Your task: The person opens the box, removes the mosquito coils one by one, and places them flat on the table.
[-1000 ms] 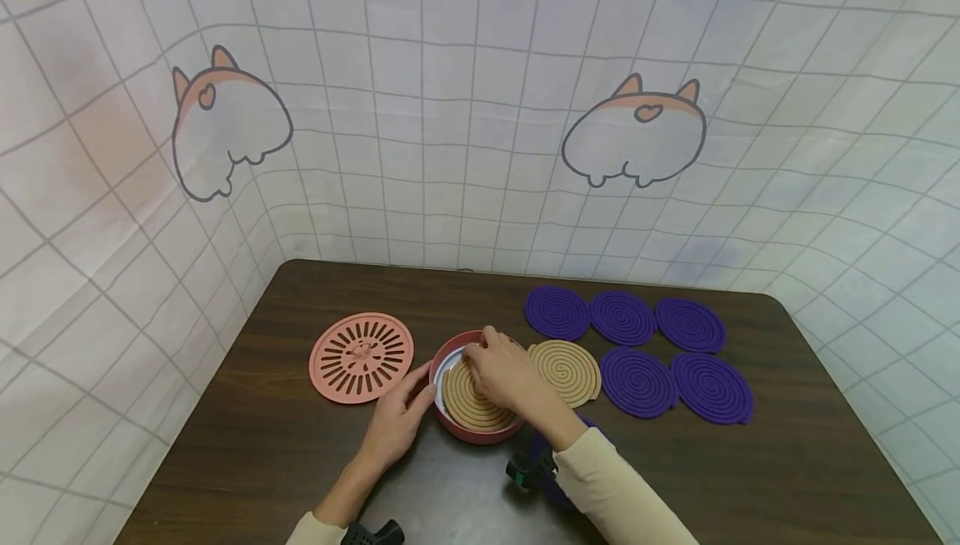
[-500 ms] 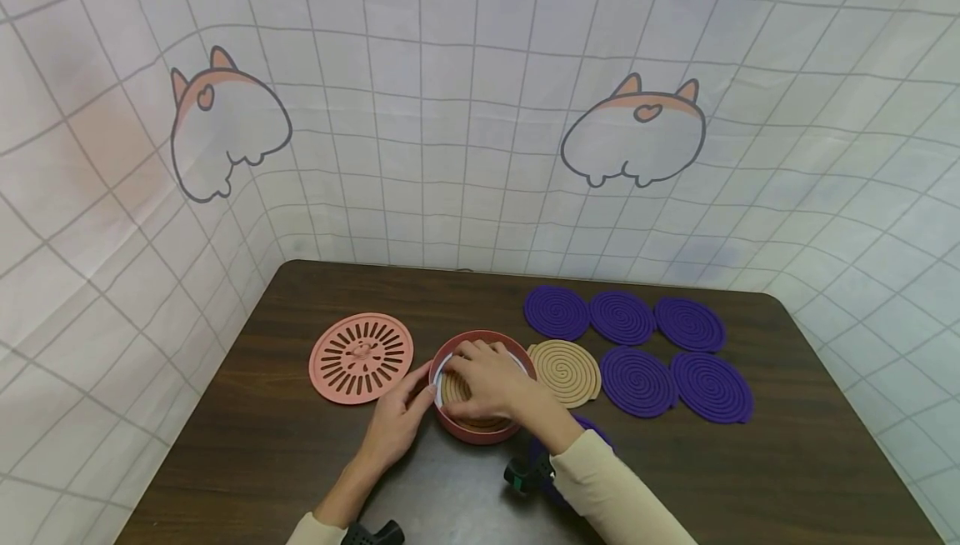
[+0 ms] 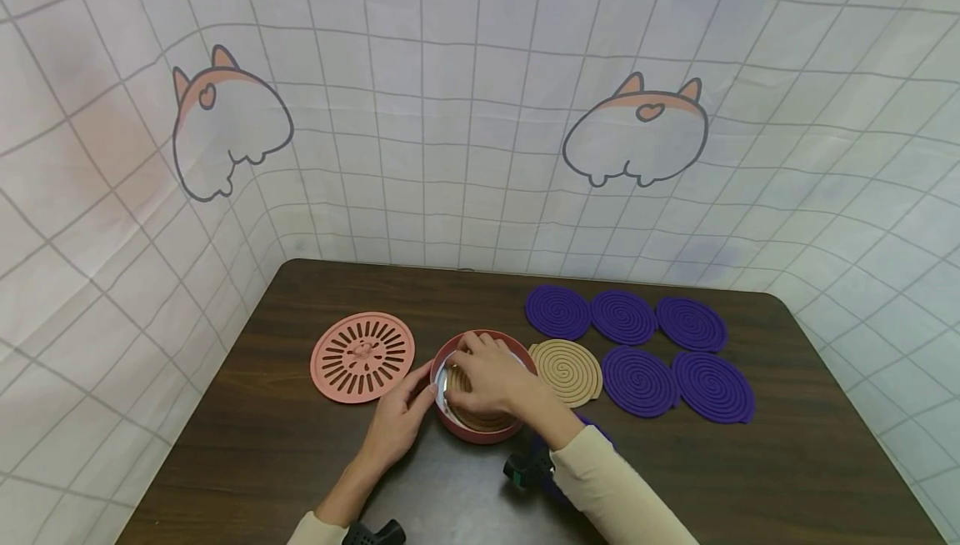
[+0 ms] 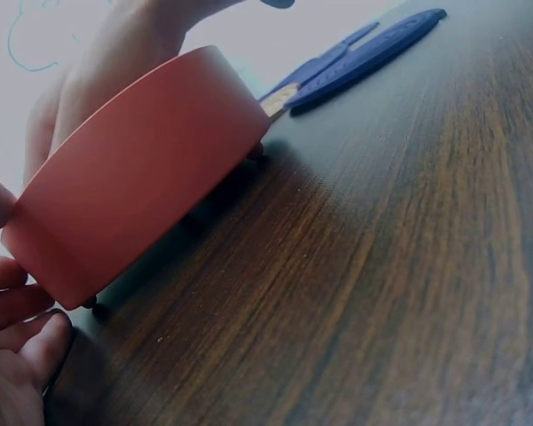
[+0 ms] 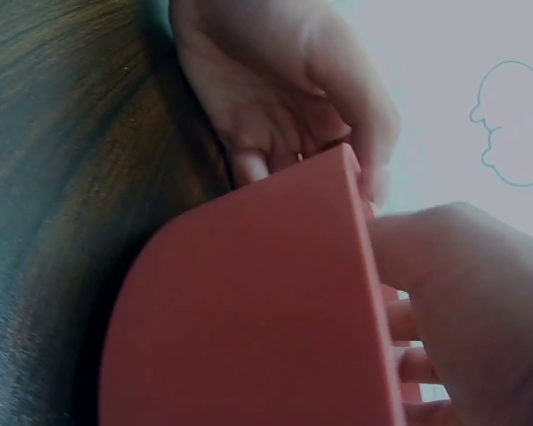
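A round red mosquito coil box point(image 3: 480, 437) stands without its lid on the table, its inside pale. My left hand point(image 3: 397, 416) holds its left side; in the left wrist view the thumb is at the rim and the fingers are by the base. My right hand point(image 3: 491, 378) reaches down inside the box with bent fingers and thumb, gripping a tan mosquito coil point(image 3: 487, 422). The hand covers much of that coil. In the right wrist view, the red wall point(image 5: 249, 302) hides the fingertips.
The slotted pink lid point(image 3: 362, 357) lies left of the box. Another tan coil point(image 3: 564, 372) lies just right of it. Several purple coils point(image 3: 637, 381) form rows farther right, and one purple coil point(image 3: 592, 428) is partly hidden under my right forearm.
My right hand has shifted from the coil's far edge to over its left part, with fingers spread wider. The coil sits lower in the box. My left hand stays put.
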A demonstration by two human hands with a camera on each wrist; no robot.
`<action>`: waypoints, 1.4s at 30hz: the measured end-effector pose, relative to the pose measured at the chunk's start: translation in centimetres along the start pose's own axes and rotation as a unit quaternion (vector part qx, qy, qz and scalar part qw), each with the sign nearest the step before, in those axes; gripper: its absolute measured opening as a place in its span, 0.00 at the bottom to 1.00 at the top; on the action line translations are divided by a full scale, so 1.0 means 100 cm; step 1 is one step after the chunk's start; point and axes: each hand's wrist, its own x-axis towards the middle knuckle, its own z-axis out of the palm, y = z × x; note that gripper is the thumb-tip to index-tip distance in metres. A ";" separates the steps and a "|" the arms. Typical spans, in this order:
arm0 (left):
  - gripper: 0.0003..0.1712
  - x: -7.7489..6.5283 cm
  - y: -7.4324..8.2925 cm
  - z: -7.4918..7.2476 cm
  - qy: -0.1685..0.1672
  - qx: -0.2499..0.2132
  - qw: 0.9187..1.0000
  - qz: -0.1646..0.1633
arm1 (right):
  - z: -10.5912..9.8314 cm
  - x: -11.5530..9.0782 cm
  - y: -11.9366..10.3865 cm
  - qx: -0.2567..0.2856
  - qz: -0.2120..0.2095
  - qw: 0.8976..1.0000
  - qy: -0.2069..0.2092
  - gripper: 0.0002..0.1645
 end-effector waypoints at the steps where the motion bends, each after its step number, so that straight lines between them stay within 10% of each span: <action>1: 0.25 0.000 0.000 0.000 0.000 -0.003 1.000 -0.001 | -0.001 0.000 0.000 0.003 0.000 1.000 0.003 0.23; 23: 0.26 0.001 -0.002 0.000 -0.001 0.007 1.000 -0.005 | -0.038 -0.005 0.030 0.123 0.016 0.992 -0.018 0.13; 42: 0.26 0.003 0.001 0.004 0.010 0.016 1.000 -0.026 | -0.052 -0.026 0.066 0.261 -0.037 0.964 -0.046 0.10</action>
